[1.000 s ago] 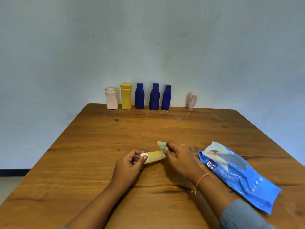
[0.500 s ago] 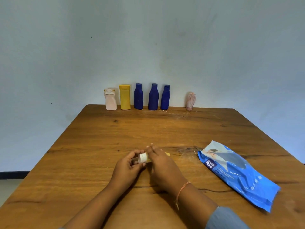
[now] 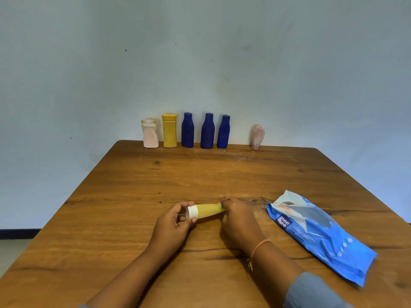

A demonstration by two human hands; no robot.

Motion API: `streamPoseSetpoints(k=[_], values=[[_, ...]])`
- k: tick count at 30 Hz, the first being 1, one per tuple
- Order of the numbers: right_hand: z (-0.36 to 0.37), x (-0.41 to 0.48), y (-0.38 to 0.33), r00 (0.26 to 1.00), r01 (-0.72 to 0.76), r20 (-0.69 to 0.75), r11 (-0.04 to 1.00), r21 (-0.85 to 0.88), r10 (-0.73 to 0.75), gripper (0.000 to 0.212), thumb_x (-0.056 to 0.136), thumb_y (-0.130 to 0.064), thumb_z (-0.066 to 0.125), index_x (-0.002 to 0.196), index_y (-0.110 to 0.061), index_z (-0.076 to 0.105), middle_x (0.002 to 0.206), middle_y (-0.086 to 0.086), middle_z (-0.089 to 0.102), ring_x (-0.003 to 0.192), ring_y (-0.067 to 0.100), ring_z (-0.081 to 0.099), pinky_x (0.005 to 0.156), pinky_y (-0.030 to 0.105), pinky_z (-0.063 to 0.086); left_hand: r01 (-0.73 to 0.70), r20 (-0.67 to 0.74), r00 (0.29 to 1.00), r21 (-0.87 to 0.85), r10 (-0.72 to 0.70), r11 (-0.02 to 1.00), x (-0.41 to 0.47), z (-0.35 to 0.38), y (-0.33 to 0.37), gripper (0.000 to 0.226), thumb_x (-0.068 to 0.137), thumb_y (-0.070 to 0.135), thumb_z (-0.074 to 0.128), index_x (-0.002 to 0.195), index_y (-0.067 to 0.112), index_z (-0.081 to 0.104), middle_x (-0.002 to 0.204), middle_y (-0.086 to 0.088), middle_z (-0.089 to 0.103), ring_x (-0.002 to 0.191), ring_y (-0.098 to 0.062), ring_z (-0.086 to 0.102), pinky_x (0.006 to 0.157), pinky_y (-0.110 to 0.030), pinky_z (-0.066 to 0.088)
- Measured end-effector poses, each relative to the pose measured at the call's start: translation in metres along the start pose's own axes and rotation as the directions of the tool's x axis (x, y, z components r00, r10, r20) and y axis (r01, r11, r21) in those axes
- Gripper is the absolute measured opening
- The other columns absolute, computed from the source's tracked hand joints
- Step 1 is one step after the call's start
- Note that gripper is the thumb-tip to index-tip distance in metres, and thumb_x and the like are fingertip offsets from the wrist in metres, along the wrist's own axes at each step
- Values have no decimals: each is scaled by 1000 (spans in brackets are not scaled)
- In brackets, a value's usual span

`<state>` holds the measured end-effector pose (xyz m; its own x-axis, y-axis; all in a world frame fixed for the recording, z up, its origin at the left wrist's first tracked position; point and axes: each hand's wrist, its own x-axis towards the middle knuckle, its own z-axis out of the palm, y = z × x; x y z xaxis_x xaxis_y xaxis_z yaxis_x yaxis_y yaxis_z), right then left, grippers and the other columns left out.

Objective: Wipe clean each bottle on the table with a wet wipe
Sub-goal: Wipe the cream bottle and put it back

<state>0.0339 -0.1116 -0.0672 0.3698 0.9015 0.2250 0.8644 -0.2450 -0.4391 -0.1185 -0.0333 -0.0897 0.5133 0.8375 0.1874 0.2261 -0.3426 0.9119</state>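
Spanning both grips, yellow tube (image 3: 208,210): left hand (image 3: 173,227) pinches white cap (image 3: 192,212), right hand (image 3: 239,221) pinches tail (with wipe (image 3: 220,204)).

Light's soft & even. The pale wall (image 3: 200,63) has a bluish cast, dimmer twd the top corners. Faint shadows on the brown wooden table (image 3: 133,196) just under the left hand (image 3: 172,221) and right hand (image 3: 239,218). The glossy blue plastic wipes packet (image 3: 320,236), right of the fingers (image 3: 181,205), shows mild sheen. The small yellow bottle w/ white cap (image 3: 208,210) between the fingers is sharp; the pale green wet wipe (image 3: 220,204) at the right fingertips is too tiny to read. Wide-angle bows the table edges.
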Motion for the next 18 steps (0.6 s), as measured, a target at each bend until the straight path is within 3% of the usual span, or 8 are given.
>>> streamPoseSetpoints(k=[3, 6, 9, 11, 14, 18], values=[[10, -5, -25, 994, 107, -37, 994, -24, -107, 53, 93, -8, 41, 144, -12, 30, 149, 5, 32, 136, 17, 28, 109, 20, 19, 8, -11, 1000, -2, -8, 1000, 0, 1, -1, 36, 81, 0, 64, 103, 27, 58, 95, 11, 65, 71, 13, 59, 64, -3, 44], [21, -11, -45, 960, 278, -17, 959, -51, -280, 52, 95, -9, 43, 144, -9, 28, 151, 8, 29, 140, 21, 22, 111, 20, 4, 23, -11, 1000, 14, -23, 1000, 0, -1, -2, 34, 86, 4, 59, 106, 31, 56, 96, 17, 64, 79, 11, 60, 66, -5, 46], [25, -7, -34, 925, 381, 45, 916, -128, -378, 48, 84, -4, 55, 131, -1, 48, 135, 18, 50, 127, 31, 45, 108, 33, 10, 27, -19, 999, -12, -27, 1000, 1, -1, -4, 31, 86, 4, 59, 102, 31, 58, 93, 16, 65, 81, 10, 61, 68, -4, 46], [15, -3, -19, 940, 341, 11, 931, -128, -342, 48, 81, -5, 56, 128, -2, 53, 131, 15, 54, 122, 30, 51, 105, 28, 16, 53, -20, 998, -56, -55, 997, 3, 1, -6, 32, 83, 1, 62, 99, 28, 61, 90, 9, 69, 79, 0, 65, 73, -12, 50], [-1, -2, -1, 981, 177, -71, 984, -31, -179, 54, 91, -7, 47, 142, -15, 35, 149, 0, 35, 136, 13, 31, 106, 14, 10, 106, -8, 994, -108, -108, 988, 5, 2, -6, 26, 85, 3, 62, 103, 21, 63, 87, -2, 70, 73, -13, 66, 74, -28, 55], [-1, 2, -7, 994, 74, -77, 997, -13, -74, 52, 93, -9, 42, 144, -13, 31, 151, 0, 29, 138, 10, 26, 109, 15, 13, 94, -19, 995, -88, -96, 992, 6, 3, -5, 20, 86, 8, 61, 99, 23, 63, 79, -4, 70, 62, -12, 63, 64, -23, 53]])
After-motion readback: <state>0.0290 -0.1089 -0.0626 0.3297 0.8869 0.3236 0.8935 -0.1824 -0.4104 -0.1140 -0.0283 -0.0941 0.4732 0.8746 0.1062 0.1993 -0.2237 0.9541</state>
